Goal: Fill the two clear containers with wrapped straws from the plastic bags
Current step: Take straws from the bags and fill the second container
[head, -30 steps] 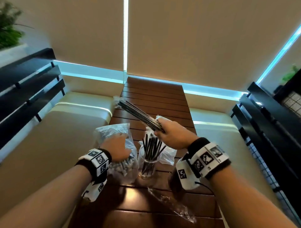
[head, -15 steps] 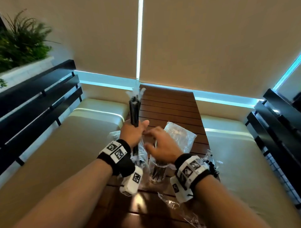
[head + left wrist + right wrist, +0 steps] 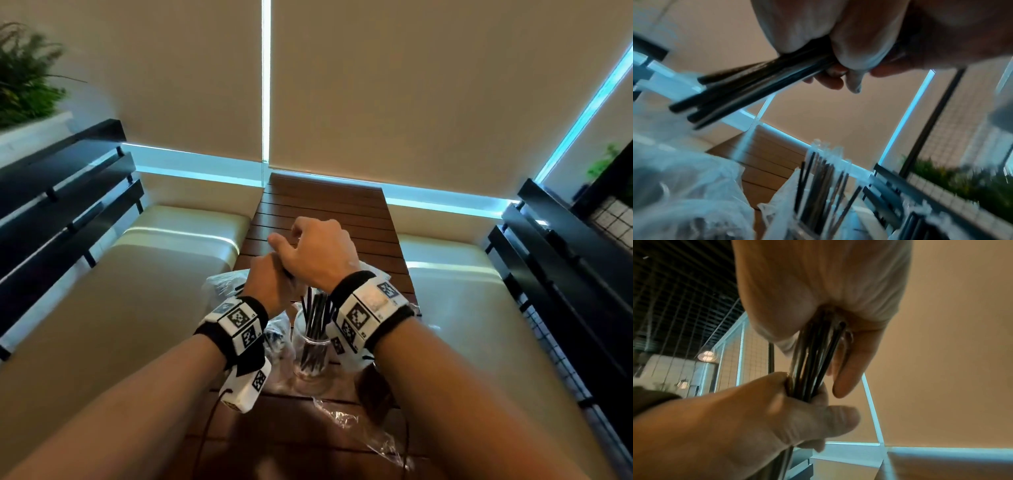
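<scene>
At the far left a green plant (image 3: 24,75) sits in a white planter above a black slatted bench back (image 3: 65,192), with a smooth cream cushion (image 3: 137,274) below it. The narrow table (image 3: 325,205) down the middle is dark brown wood laid in crosswise slats. Crinkled clear plastic bags (image 3: 224,286) lie on it to the left of the hands, thin and glossy. The left hand (image 3: 270,287) is closed round a bundle of straws (image 3: 748,87), thin straight black sticks in clear film wrappers; the right wrist view shows its fingers and thumb (image 3: 838,418) curled tight about the bundle. Its wristband (image 3: 236,322) is black fabric carrying white blocks printed with black square codes; no writing on them can be read. Just to the right and nearer stands a clear round container (image 3: 311,356), a straight-walled cup already holding upright black straws that fan out above its rim. The right hand (image 3: 318,253) lies over the left, fingers bent down onto the same bundle, which runs out of its palm in the right wrist view. An empty clear wrapper (image 3: 356,425) lies flat and wrinkled on the near table. At the right are another cream cushion (image 3: 462,308) and a black slatted back (image 3: 561,260).
</scene>
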Demonstrator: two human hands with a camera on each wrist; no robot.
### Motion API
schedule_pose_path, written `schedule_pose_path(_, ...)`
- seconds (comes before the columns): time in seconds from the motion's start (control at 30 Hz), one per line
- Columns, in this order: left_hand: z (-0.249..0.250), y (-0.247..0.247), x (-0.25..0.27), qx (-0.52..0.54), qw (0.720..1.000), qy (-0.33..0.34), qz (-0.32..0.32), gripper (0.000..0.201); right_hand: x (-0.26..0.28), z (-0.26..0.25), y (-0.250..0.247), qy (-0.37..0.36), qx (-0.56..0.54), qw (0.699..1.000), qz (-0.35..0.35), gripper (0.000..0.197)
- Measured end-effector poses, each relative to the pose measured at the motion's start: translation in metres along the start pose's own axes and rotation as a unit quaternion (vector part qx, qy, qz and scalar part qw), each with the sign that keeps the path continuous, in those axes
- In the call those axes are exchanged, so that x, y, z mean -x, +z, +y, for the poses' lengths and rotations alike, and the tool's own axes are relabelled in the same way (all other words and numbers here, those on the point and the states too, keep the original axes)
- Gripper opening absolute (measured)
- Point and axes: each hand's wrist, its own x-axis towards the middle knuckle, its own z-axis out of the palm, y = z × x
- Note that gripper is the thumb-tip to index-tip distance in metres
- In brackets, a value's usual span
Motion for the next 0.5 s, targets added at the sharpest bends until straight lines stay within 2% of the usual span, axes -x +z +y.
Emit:
schedule_pose_path(0.03,0.0,0.002,-0.001,0.037,0.999,-0.037,-0.006,0.024,-0.001,0.003,0.001,-0.002,0.015,1.0,0.004,0.043)
schedule_pose_path(0.1,0.001,0.007,-0.003,0.047,0.997,-0.053,-0.013,0.038,0.0,0.006,-0.002,-0.015,0.012,1.0,0.018,0.03)
schedule_pose_path(0.13,0.004,0.007,-0.002,0.049,0.998,-0.037,-0.017,0.037,0.0,0.008,-0.004,-0.019,0.009,1.0,0.022,0.025)
schedule_pose_path(0.2,0.007,0.006,0.001,0.067,0.996,-0.012,-0.05,0.023,-0.001,0.019,-0.011,-0.008,-0.004,1.0,0.028,0.025)
schedule_pose_path(0.23,0.002,0.009,0.002,0.071,0.995,-0.009,-0.065,0.032,-0.001,0.026,-0.017,0.006,-0.006,0.999,0.033,0.026)
schedule_pose_path(0.3,-0.015,0.011,0.005,0.001,0.997,-0.012,-0.073,0.065,-0.002,0.044,-0.028,0.04,0.007,0.998,0.05,0.026)
schedule_pose_path(0.33,-0.024,0.012,0.008,-0.038,0.997,-0.02,-0.068,0.069,-0.002,0.053,-0.032,0.055,0.012,0.997,0.054,0.027)
schedule_pose_path(0.4,-0.04,0.013,0.018,-0.098,0.989,-0.03,-0.106,0.052,-0.001,0.066,-0.035,0.074,0.016,0.996,0.042,0.033)
schedule_pose_path(0.47,-0.05,0.018,0.031,-0.143,0.969,-0.009,-0.199,0.029,0.0,0.075,-0.03,0.084,0.028,0.996,0.025,0.036)
schedule_pose_path(0.5,-0.052,0.023,0.036,-0.16,0.956,0.013,-0.246,0.026,0.001,0.078,-0.026,0.088,0.037,0.995,0.017,0.037)
